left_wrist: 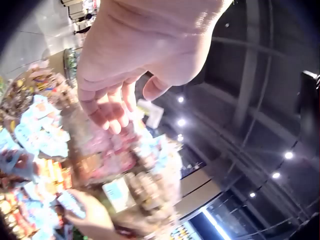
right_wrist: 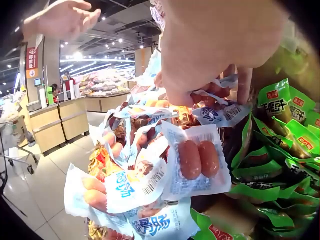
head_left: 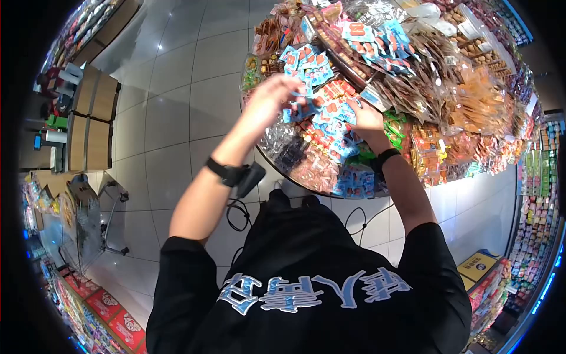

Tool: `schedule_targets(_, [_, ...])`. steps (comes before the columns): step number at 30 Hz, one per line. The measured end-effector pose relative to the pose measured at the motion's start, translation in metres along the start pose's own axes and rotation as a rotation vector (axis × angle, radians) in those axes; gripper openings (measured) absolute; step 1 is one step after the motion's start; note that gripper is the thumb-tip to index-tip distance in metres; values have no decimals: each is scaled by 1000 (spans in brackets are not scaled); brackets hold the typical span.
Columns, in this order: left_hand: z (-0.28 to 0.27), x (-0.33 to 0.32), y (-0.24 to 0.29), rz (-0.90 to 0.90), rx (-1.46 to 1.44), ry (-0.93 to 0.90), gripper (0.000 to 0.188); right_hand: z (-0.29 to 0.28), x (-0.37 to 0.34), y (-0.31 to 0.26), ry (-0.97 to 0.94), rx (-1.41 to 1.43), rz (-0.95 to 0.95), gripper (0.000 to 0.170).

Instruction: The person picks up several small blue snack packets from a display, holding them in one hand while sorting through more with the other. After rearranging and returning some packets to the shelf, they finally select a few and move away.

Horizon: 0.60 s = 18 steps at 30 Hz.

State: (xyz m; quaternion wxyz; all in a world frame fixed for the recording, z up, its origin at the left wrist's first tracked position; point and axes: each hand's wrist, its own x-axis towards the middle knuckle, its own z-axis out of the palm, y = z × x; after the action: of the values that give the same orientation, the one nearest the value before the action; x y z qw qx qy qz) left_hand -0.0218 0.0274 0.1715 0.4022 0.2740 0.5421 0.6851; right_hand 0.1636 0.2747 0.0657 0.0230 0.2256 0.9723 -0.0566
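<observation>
Black shirt (head_left: 306, 327) closest under the head camera, and out past it you've got the right hand (head_left: 368, 122) down in the heap of sausage packets (head_left: 333, 111), the left hand (head_left: 271, 99) blurred above it. Best bet here: nip one packet by its sealed edge, spare the sausages a squeeze, and lift straight up so the neighbours don't slide.

Over to the left wrist: your fingers (left_wrist: 115, 110) hang loosely curled, nothing in them, packets below and apart; free to steady the heap.

Right wrist now: fingers bent, seemingly pinching the gripped packet (right_wrist: 217, 115) beneath your palm, a loose packet (right_wrist: 197, 162) just below, green packets (right_wrist: 257, 175) beside.
</observation>
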Motion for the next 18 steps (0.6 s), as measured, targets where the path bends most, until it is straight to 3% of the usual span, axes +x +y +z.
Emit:
schedule_targets(5, [37, 38, -128, -474, 71, -120, 31, 14, -2, 23, 67, 181, -15, 85])
schedule_targets(9, [75, 52, -181, -611, -106, 36, 46, 26, -18, 32, 161, 264, -116, 99])
schedule_targets(10, [86, 54, -187, -612, -160, 67, 50, 20, -26, 29, 203, 345, -150, 85])
schedule_targets(13, [113, 54, -190, -562, -321, 80, 71, 21, -37, 31, 473, 309, -339, 69])
schedule_targets(15, [130, 49, -175, -526, -456, 123, 58, 8, -53, 23, 487, 419, -387, 54])
schedule_targets(18, [143, 42, -168, -472, -727, 5, 51, 11, -69, 11, 534, 531, -473, 50])
